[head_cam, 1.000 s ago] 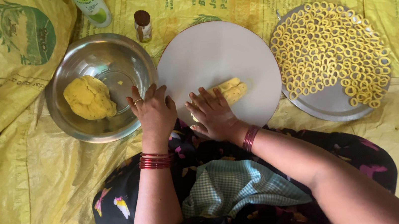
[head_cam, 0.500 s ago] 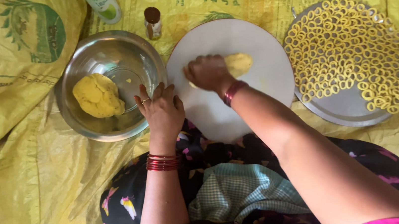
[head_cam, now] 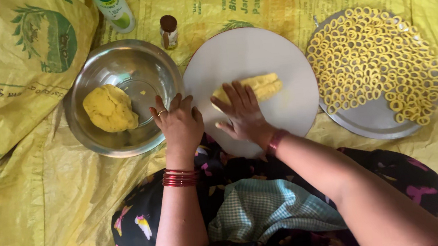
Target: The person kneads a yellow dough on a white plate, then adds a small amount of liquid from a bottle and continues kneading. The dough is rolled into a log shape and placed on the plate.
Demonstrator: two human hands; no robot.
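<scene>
A round white board (head_cam: 247, 54) lies in front of me on yellow sacking. On it sits a short roll of yellow dough (head_cam: 261, 86). My right hand (head_cam: 241, 112) lies flat, palm down, on the near end of that roll, fingers spread. My left hand (head_cam: 178, 123) rests at the board's left edge, next to the rim of a steel bowl (head_cam: 130, 67), holding nothing. A lump of yellow dough (head_cam: 109, 108) lies in the bowl.
A steel plate (head_cam: 372, 119) at the right carries several small yellow dough rings (head_cam: 374, 58). Behind the bowl stand a small brown-capped bottle (head_cam: 168, 31) and a white and green bottle (head_cam: 113, 7). Yellow printed sacks (head_cam: 30, 205) cover the floor.
My right hand rolled the dough piece away across the board, then drew back toward me; it now lies flat on the roll again. My left hand stayed by the bowl's rim.
</scene>
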